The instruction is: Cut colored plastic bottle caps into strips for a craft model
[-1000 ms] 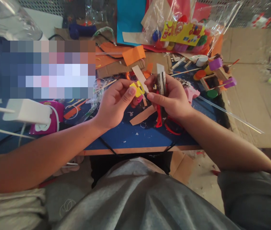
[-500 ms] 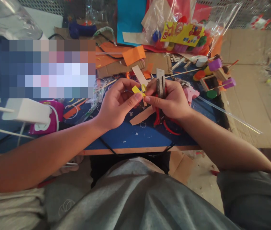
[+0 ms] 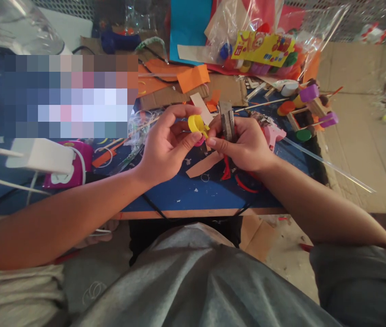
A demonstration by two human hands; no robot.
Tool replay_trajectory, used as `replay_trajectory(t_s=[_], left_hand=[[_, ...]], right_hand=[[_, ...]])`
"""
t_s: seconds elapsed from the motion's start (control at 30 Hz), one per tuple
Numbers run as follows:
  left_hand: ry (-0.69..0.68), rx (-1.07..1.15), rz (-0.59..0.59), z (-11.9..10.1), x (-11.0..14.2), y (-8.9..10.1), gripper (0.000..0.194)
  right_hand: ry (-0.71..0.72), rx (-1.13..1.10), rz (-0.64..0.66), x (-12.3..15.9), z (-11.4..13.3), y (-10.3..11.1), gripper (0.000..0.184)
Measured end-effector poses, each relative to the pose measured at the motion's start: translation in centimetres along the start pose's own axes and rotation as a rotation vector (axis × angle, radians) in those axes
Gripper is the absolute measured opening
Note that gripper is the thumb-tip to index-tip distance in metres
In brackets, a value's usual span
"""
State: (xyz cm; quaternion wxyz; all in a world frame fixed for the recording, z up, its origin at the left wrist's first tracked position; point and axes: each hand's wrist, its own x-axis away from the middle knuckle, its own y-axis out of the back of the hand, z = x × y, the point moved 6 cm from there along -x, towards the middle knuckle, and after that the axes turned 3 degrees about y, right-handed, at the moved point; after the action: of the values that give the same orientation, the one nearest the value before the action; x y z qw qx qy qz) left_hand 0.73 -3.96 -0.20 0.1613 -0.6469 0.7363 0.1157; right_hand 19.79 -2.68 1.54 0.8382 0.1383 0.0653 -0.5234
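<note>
from where i sit, both bare forearms reach in from the lower corners and slant toward each other, meeting over the blue table (image 3: 182, 196) near its front edge. my left hand (image 3: 165, 150) is turned with its thumb side up, index finger arched high and the other fingers curled behind; its thumb presses the lower part of a curled yellow strip (image 3: 196, 122), so it is pinching there. the strip makes a rounded loop between the two hands, its narrow end pointing at the right.

my right hand (image 3: 249, 144) has its thumb stretched toward the left thumb, and the thumb and index tips pinch that narrow end. the same hand keeps a pair of scissors (image 3: 227, 121) tucked in its fingers, blades upward, red handle below. both wrists sit low, fairly straight.

under the hands i see a pale cardboard strip (image 3: 204, 164) lying slanted, and something pink i can't make out. a pink glue gun (image 3: 275, 135) lies just beyond the right wrist, with a stick model (image 3: 312, 104) farther out. beyond the left forearm, a white adapter (image 3: 42, 156) is on a magenta power socket (image 3: 84, 159).
</note>
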Motion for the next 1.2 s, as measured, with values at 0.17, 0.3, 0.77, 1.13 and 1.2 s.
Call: replay_trajectory(t_s=[0.17,0.3,0.77,1.13,1.2], left_hand=[[-0.014,-0.039,-0.004,-0.2,0.1,0.1,0.053],[-0.063,-0.07,0.018,-0.3,0.5,-0.2,0.055],[-0.191,-0.066,0.019,0.5,-0.8,1.4,0.04],[0.012,0.045,-0.007,0.0,0.0,0.9,0.044],[0.023,0.081,-0.022,0.0,0.0,0.9,0.039]], right_hand=[[0.011,0.001,0.013,-0.1,0.0,-0.1,0.058],[0.035,0.02,0.02,0.0,0.0,0.1,0.057],[0.133,0.064,0.097,1.1,1.1,-0.9,0.043],[0.038,0.123,-0.42,-0.2,-4.3,4.9,0.059],[0.018,0.115,-0.451,-0.2,-4.6,5.4,0.059]])
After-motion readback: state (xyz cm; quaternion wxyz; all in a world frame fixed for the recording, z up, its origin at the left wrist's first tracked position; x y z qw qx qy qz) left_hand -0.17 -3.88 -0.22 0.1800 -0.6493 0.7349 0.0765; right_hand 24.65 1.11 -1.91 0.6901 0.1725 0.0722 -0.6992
